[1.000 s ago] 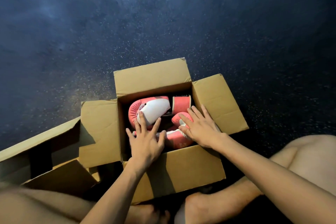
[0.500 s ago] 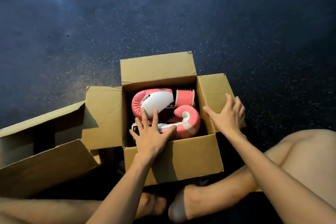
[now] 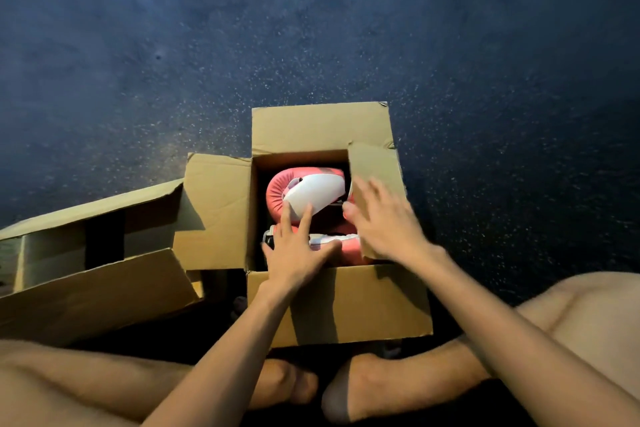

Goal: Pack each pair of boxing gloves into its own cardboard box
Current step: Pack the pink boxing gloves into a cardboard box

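Observation:
An open cardboard box (image 3: 346, 305) stands on the floor between my knees. Two pink and white boxing gloves lie inside: one (image 3: 308, 192) at the far side, the other (image 3: 341, 243) nearer, partly hidden by my hands. My left hand (image 3: 298, 253) lies flat with spread fingers on the gloves. My right hand (image 3: 381, 222) grips the box's right flap (image 3: 374, 166), thumb under it, and the flap is tilted inward over the opening. The far flap (image 3: 318, 128) and left flap (image 3: 216, 211) lie folded outward.
A second, larger cardboard box (image 3: 90, 274) lies on its side at the left, its flap touching the first box's left flap. My bare legs and feet (image 3: 346, 388) are crossed just in front of the box. Dark speckled floor (image 3: 311, 28) extends beyond.
My right hand left the gloves, reached out to the right flap, and has swung it up and inward over the box. My left hand stayed pressed on the gloves.

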